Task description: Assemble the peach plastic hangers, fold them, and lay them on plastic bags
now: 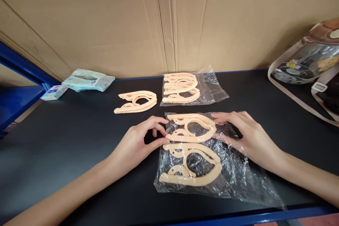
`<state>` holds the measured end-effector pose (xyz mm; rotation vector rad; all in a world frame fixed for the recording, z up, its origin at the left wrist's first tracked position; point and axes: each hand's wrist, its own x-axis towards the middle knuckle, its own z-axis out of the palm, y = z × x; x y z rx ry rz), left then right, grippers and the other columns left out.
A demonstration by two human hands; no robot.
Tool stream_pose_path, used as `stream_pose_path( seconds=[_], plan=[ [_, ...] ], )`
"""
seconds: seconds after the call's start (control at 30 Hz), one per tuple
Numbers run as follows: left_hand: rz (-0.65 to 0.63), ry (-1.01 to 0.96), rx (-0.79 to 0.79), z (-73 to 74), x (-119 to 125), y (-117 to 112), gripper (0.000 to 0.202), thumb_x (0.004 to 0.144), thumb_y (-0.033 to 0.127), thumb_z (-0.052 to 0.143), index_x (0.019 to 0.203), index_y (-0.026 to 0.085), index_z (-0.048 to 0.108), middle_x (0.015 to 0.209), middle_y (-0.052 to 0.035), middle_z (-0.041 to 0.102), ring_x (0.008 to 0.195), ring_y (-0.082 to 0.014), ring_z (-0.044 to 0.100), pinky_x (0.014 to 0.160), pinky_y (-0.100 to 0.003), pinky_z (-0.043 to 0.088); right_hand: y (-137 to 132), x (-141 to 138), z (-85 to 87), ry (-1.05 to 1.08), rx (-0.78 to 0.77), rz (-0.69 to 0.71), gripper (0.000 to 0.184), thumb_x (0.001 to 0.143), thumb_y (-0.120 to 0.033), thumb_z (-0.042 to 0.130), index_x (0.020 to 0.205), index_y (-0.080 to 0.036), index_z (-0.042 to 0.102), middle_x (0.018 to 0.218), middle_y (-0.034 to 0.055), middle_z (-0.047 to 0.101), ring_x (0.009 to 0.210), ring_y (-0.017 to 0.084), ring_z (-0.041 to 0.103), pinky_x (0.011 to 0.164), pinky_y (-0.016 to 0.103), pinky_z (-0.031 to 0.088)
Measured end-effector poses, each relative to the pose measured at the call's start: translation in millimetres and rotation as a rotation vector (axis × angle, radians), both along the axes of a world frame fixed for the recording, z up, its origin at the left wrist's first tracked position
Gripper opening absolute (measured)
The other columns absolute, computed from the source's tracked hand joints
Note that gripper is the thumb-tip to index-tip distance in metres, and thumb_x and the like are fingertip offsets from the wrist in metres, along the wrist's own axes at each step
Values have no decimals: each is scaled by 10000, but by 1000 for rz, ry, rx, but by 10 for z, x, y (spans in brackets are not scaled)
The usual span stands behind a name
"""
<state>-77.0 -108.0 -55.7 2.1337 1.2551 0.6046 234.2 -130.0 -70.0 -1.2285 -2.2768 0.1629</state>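
A clear plastic bag (pixel 238 173) lies on the black tabletop in front of me, with two beige folding clothes hangers inside, one above the other. My left hand (pixel 143 137) has its thumb and fingertips on the left ends of the upper hanger (pixel 196 117), at the bag's edge. From the other side, my right hand (pixel 243 132) grips the curved right end of that hanger through the film. Nearest me, the lower hanger (pixel 203 180) lies flat, untouched by either hand. Some of the right fingers are hidden.
Behind the bag lies another clear bag (pixel 212 88) of stacked hangers, with a loose folded hanger (pixel 148 104) to its left. A light-blue tissue pack (pixel 90 80) and a smaller packet (pixel 54 92) sit back left. A strapped clear bottle (pixel 299 63) stands right, before a cardboard wall (pixel 106 24).
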Motion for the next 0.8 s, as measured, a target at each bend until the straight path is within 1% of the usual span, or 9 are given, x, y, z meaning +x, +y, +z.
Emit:
stream_pose_path(
  seconds=[0.17, 0.27, 0.43, 0.53, 0.57, 0.63, 0.7, 0.77, 0.8],
  plan=[
    [10, 12, 19, 8, 14, -5, 258, 873, 415, 667, 1091, 299, 592, 860, 79, 718, 679, -129, 577, 659, -233, 465, -13, 7, 10, -38, 62, 26, 245, 954, -306, 582, 1183, -251, 518, 1134, 24, 720, 934, 200, 673, 838, 358, 427],
    [1, 40, 49, 27, 16, -7, 262, 889, 438, 638, 1100, 290, 592, 867, 64, 726, 688, -139, 592, 677, -251, 485, -20, 5, 14, -83, 98, 48, 279, 962, -269, 569, 1229, -240, 491, 1168, 40, 721, 910, 195, 681, 831, 364, 425],
    [-48, 142, 150, 105, -58, 2, 359, 873, 487, 649, 1153, 271, 589, 860, 24, 704, 763, -176, 619, 734, -297, 512, -14, 44, 39, -129, 94, 25, 457, 969, -340, 560, 1388, -257, 397, 1061, 32, 744, 866, 212, 676, 824, 387, 444],
    [-10, 180, 217, 195, -162, 72, 360, 912, 535, 573, 1147, 263, 595, 904, -8, 697, 789, -196, 624, 726, -313, 524, 14, 146, 73, -130, 131, -11, 428, 964, -325, 571, 1364, -261, 431, 982, 11, 749, 829, 212, 674, 829, 401, 441],
    [19, 216, 254, 234, -207, 115, 348, 931, 537, 535, 1127, 257, 600, 951, -25, 695, 823, -208, 629, 754, -330, 528, 29, 190, 86, -134, 147, -29, 383, 966, -297, 567, 1333, -262, 461, 952, 4, 747, 809, 210, 673, 825, 404, 439],
    [65, 335, 349, 323, -309, 226, 358, 950, 538, 485, 1108, 239, 604, 1102, -60, 665, 949, -246, 629, 882, -390, 513, 61, 278, 114, -148, 172, -65, 287, 970, -243, 544, 1255, -263, 519, 906, -4, 740, 776, 210, 670, 806, 411, 435],
    [54, 471, 398, 415, -418, 353, 463, 945, 560, 480, 1223, 201, 569, 1283, -93, 585, 1159, -301, 565, 1036, -451, 434, 89, 351, 144, -154, 182, -98, 229, 973, -222, 524, 1195, -265, 553, 869, -6, 731, 751, 215, 666, 790, 423, 430],
    [8, 554, 346, 494, -521, 478, 592, 957, 545, 486, 1382, 134, 462, 1452, -110, 461, 1354, -320, 418, 1147, -459, 313, 104, 397, 177, -139, 187, -124, 203, 969, -234, 528, 1165, -271, 570, 835, -8, 719, 728, 219, 661, 785, 434, 425],
    [-9, 574, 317, 522, -568, 539, 637, 961, 534, 491, 1430, 111, 411, 1498, -107, 419, 1398, -326, 364, 1166, -464, 274, 106, 411, 193, -125, 191, -135, 198, 967, -242, 532, 1157, -275, 576, 818, -9, 711, 715, 219, 658, 784, 438, 425]
  ],
)
